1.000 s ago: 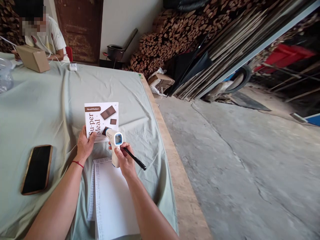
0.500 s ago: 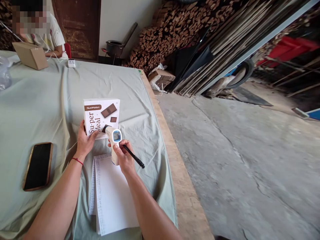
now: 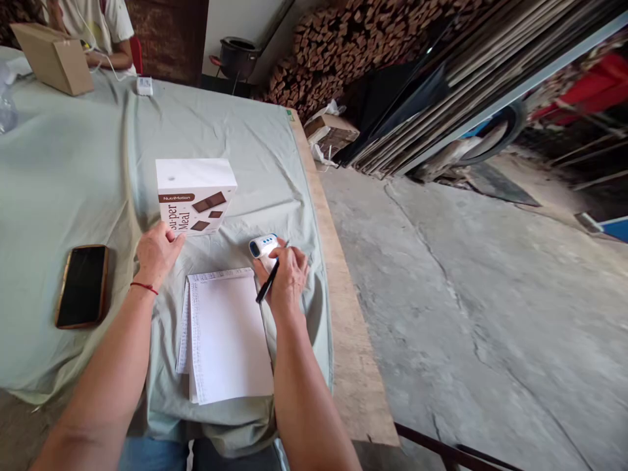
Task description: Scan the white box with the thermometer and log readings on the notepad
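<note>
A white box printed "Su-per Meal" stands on the green tablecloth. My left hand is closed at its lower left corner, with the thumb along the front; part of the grip is hidden. Low over the cloth to the right, my right hand is closed around the handle of a white and blue infrared thermometer. A black pen sits in the same hand, pointing down toward me. Between my forearms lies a notepad with a blank top sheet and written pages beneath it.
A phone lies left of my left arm. Across the table, a person sits behind a cardboard box, near a small white device. The table's wooden edge borders a concrete floor.
My right hand has moved the thermometer away from the box, rightward and lower, with the pen still held. The box now shows its top face. My view has tilted down.
</note>
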A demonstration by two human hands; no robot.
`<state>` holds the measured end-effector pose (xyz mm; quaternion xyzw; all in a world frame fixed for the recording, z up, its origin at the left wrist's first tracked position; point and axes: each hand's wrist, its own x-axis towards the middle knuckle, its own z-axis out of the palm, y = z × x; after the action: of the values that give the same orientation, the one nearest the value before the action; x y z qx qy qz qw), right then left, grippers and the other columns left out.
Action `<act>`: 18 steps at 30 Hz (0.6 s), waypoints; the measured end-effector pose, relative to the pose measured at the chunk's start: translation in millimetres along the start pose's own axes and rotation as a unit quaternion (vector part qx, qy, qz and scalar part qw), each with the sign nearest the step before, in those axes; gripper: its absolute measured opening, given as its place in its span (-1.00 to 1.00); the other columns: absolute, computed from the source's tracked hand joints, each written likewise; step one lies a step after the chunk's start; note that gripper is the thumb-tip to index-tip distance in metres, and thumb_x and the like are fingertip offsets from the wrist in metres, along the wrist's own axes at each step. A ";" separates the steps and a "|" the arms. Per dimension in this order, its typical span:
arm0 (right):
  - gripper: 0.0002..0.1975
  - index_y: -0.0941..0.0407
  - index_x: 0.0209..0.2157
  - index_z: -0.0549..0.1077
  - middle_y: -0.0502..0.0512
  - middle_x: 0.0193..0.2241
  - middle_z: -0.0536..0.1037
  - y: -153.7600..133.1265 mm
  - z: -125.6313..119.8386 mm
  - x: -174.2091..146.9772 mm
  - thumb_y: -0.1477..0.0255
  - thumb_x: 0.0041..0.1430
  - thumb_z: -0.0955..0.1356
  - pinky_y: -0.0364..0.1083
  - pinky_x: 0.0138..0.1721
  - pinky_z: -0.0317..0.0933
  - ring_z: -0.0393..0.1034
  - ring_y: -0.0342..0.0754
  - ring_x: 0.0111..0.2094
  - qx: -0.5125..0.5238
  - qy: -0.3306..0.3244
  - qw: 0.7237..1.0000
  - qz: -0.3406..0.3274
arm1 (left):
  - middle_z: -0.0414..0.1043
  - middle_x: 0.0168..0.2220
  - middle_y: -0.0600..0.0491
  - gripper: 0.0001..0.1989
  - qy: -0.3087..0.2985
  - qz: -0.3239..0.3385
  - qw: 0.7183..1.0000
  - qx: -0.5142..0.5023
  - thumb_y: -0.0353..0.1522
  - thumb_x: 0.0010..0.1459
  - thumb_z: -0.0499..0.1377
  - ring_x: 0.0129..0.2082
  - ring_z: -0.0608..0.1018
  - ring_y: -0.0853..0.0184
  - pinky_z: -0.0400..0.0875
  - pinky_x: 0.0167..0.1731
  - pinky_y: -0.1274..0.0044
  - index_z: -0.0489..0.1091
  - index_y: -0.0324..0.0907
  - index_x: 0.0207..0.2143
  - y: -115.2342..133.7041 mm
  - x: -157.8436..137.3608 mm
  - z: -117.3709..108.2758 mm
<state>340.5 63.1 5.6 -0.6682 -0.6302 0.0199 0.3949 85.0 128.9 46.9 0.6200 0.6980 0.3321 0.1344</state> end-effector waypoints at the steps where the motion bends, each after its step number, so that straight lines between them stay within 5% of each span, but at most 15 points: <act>1: -0.92 0.02 -0.35 0.33 0.19 -0.17 0.57 -6.7 0.5 -2.0 0.40 0.18 0.36 0.06 -0.06 0.23 0.37 0.16 0.00 0.020 -0.036 0.998 -0.053 | 0.33 -0.54 0.15 -0.74 -0.034 0.021 0.999 0.004 -0.26 0.08 0.22 -0.44 0.45 0.32 0.39 -0.23 0.44 0.20 -0.11 -0.54 3.9 -2.8 -2.3; 5: -0.86 0.02 -0.40 0.32 0.08 -0.31 0.57 -22.8 5.6 -10.1 0.56 0.18 0.29 -0.03 -0.16 0.24 0.46 0.05 -0.17 0.067 -0.190 0.965 -0.168 | 0.49 -0.45 0.13 -0.85 -0.214 0.105 0.970 -0.042 -0.28 0.04 0.25 -0.42 0.49 0.35 0.37 -0.29 0.51 0.35 -0.14 -0.47 10.8 -9.0 -3.5; 8: -0.87 0.03 -0.39 0.34 0.04 -0.40 0.52 -19.6 9.6 -12.4 0.57 0.13 0.29 -0.07 -0.25 0.22 0.41 0.01 -0.31 0.058 -0.201 0.964 -0.164 | 0.55 -0.41 0.15 -0.88 -0.342 0.146 0.928 -0.036 -0.33 -0.03 0.29 -0.39 0.53 0.35 0.37 -0.33 0.54 0.48 -0.13 -0.38 7.0 -9.9 0.2; 10: -0.89 0.04 -0.38 0.36 0.04 -0.41 0.49 -14.5 11.5 -9.6 0.56 0.10 0.29 -0.07 -0.28 0.21 0.38 0.00 -0.35 0.064 -0.193 0.965 -0.164 | 0.58 -0.38 0.16 -0.87 -0.374 0.177 0.910 -0.004 -0.36 -0.04 0.29 -0.36 0.55 0.34 0.37 -0.34 0.55 0.52 -0.11 -0.35 4.3 -10.0 3.8; 18: -0.86 0.07 -0.21 0.50 0.16 -0.26 0.56 -21.9 9.5 29.7 0.39 0.23 0.32 0.03 -0.11 0.28 0.43 0.10 -0.16 0.062 -0.134 0.981 -0.127 | 0.63 -0.14 0.00 -0.79 -0.224 0.177 0.957 0.051 -0.42 0.20 0.18 -0.17 0.61 0.20 0.46 -0.16 0.43 0.59 -0.10 -0.17 9.9 -9.7 22.7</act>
<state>323.5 91.0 25.2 -0.5483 -0.7548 0.0981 0.3463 108.1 126.5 34.0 0.7984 0.5447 0.1674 0.1946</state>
